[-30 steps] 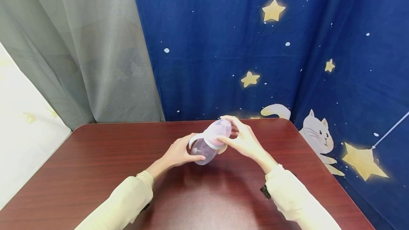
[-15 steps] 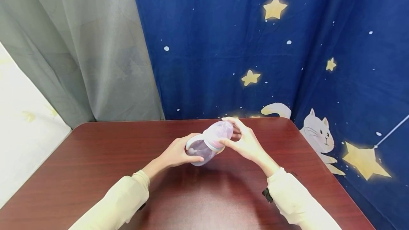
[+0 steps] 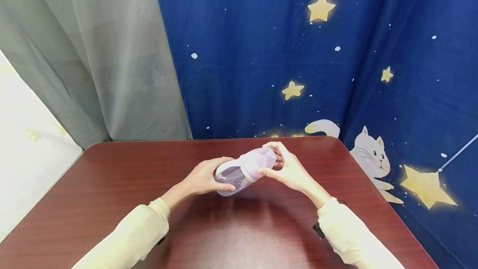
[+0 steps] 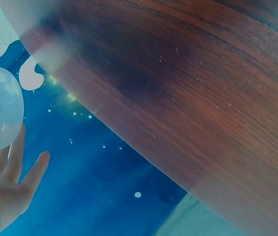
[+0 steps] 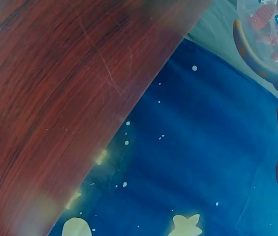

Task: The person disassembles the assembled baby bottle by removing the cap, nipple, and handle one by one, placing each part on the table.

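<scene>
A clear baby bottle (image 3: 232, 178) with a pinkish translucent cap (image 3: 263, 157) is held tilted above the table, cap end up to the right. One pale curved handle (image 3: 228, 164) faces left. My left hand (image 3: 204, 177) grips the bottle's lower body, thumb in front. Around the cap lie the thumb and fingers of my right hand (image 3: 290, 172). In the left wrist view the round bottle base (image 4: 1, 110) shows beside the left hand's fingers. Printed pictures on the bottle (image 5: 266, 22) and a curved handle (image 5: 244, 46) appear in the right wrist view.
Beneath the hands is a glossy reddish-brown table (image 3: 112, 186). Close behind its far edge hang a grey curtain (image 3: 127, 74) and a blue curtain (image 3: 254, 53) printed with stars and a white cat.
The bottle has tipped closer to level, its cap end lower and further right. My right hand has moved down and right with the cap; my left has shifted slightly left.
</scene>
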Demonstrator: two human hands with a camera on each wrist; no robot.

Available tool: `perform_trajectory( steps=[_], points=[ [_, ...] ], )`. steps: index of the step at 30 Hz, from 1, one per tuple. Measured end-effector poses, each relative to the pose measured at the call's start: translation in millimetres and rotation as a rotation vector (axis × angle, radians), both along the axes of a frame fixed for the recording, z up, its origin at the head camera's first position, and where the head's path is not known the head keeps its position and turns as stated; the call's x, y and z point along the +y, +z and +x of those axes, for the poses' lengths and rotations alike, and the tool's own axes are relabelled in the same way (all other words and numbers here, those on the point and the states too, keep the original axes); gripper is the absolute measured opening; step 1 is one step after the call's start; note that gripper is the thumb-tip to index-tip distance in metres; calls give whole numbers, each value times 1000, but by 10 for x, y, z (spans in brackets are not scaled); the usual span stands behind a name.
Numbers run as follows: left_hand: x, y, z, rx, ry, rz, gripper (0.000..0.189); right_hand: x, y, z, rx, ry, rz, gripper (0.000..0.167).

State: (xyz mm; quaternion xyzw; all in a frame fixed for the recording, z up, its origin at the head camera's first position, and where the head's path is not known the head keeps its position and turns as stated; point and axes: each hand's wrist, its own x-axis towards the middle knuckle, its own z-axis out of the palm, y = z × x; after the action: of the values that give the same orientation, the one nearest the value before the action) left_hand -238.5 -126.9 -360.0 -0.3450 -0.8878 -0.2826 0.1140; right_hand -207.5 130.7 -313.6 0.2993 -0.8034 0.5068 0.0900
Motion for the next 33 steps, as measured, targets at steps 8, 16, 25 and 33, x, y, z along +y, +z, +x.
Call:
perform_trajectory(
  steps=[8, 16, 25, 33],
  points=[
    [-36, 41, 13, 18, -13, -38, 67, 17, 16, 11, 20, 42, 45, 56],
    [-67, 75, 21, 48, -23, -74, 67, 43, 45, 27, 47, 75, 117, 55],
    [-69, 125, 55, 62, -37, -92, 65, 63, 104, 66, 85, 89, 206, 55],
    [-70, 126, 87, 47, -25, -98, 65, 111, 22, 2, 152, 98, 260, 57]
  ],
)
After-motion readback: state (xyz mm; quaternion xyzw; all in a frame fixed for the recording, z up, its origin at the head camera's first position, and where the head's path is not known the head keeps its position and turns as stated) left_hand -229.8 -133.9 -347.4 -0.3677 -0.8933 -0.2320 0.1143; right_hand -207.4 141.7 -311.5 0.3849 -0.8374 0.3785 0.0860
